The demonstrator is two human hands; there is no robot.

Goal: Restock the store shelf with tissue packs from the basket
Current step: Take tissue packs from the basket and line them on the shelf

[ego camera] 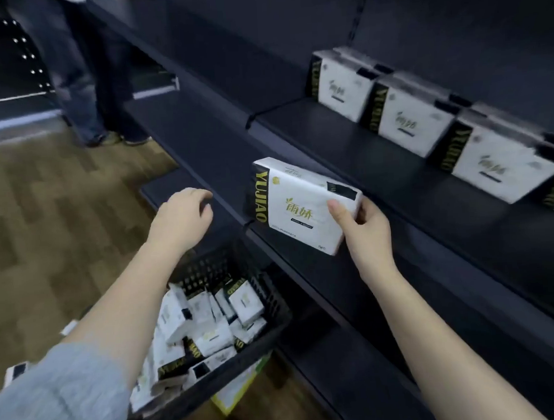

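Down low, the basket sits on the floor heaped with tissue packs, and above it the left hand hovers empty, fingers loosely curled. The right hand pinches a tissue pack by its right end — long axis across the view, face toward us, at the shelf lip. The gap to fill lies up and right — toward the row of packs at the back, nearer the right arm
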